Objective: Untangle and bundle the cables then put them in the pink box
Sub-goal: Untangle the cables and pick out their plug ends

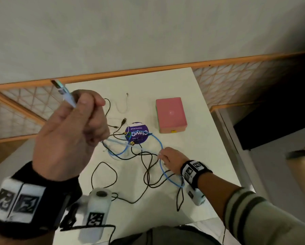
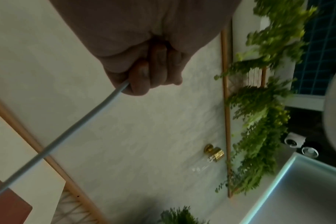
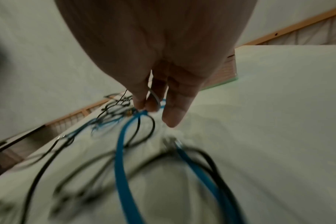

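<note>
— So where are we here? Looks like a furnished room indoors, a home or a decorated lounge; I cannot tell which.

— Agreed. There's a pale marbled wall (image 2: pixel 144 136) with a gold wall fitting (image 2: pixel 214 152) mounted on it, and leafy green vines (image 2: pixel 259 121) hanging down a wooden trellis (image 2: pixel 225 106).

— And in the head view, a white table (image 1: pixel 192 174) stands against that wall, with an orange-framed lattice panel (image 1: pixel 227 82) running behind it.

— On top, a purple-lidded tub (image 1: pixel 137 133) with print that reads "Clay", a pink box (image 1: pixel 171 114), and loose cables (image 1: pixel 148 156) strewn about. Nothing industrial.
</note>
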Action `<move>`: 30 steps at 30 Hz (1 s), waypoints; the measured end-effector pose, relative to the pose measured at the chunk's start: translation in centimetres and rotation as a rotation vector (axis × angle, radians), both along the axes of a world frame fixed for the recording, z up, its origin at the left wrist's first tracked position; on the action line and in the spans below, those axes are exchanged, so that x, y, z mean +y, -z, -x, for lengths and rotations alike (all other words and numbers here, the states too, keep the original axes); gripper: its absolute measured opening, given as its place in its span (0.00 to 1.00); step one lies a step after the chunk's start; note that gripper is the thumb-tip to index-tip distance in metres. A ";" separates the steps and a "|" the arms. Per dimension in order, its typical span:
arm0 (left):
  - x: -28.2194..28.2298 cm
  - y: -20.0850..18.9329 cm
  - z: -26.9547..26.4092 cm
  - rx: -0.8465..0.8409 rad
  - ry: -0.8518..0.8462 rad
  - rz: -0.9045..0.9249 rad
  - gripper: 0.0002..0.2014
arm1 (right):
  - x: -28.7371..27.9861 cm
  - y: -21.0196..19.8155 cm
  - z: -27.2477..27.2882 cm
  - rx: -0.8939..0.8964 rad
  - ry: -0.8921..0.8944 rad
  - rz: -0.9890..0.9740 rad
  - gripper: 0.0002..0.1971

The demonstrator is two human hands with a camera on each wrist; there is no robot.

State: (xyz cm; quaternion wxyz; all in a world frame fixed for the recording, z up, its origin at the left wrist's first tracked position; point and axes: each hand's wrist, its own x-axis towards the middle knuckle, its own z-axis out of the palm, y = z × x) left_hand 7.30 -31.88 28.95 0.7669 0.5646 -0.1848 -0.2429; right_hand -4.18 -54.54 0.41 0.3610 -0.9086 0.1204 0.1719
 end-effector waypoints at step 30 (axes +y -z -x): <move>2.1 12.3 0.2 -0.264 0.140 -0.662 0.10 | 8.7 -14.6 -3.2 -0.393 -0.122 0.000 0.08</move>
